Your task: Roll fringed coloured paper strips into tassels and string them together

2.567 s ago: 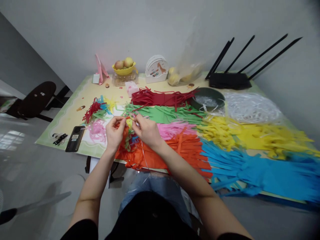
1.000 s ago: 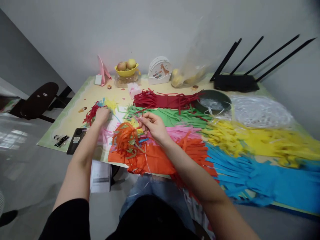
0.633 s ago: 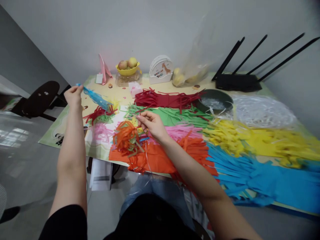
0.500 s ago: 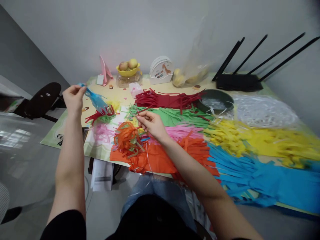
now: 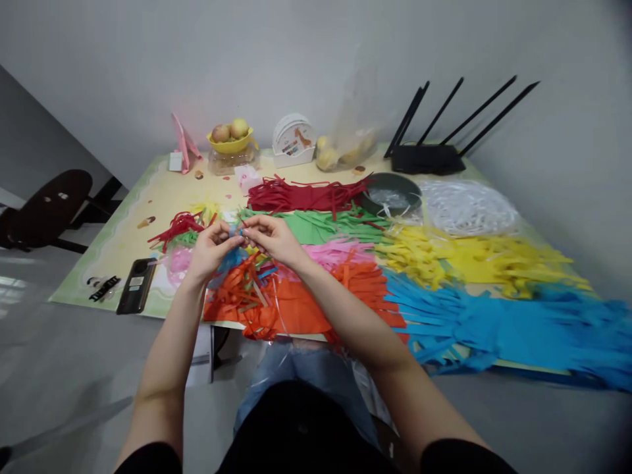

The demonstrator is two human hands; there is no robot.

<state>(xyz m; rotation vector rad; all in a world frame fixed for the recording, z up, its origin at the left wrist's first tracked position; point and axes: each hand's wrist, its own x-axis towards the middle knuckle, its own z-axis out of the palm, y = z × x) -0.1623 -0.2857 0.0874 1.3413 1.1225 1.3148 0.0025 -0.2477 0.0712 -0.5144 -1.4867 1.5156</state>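
**Thin blue strips pinched over a crowded table edge**

Nearest, the orange fringed paper (image 5: 291,309) overhangs the table (image 5: 133,197) edge; a brushing forearm could drag it off. Above it, the left hand (image 5: 210,247) and right hand (image 5: 271,236) pinch blue paper strips (image 5: 232,253) together; a hard tug may tear them.

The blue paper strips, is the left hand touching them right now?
Touching. The head view shows the left hand with its fingertips pinched on the blue paper strips, which hang from that grip beside the right hand.
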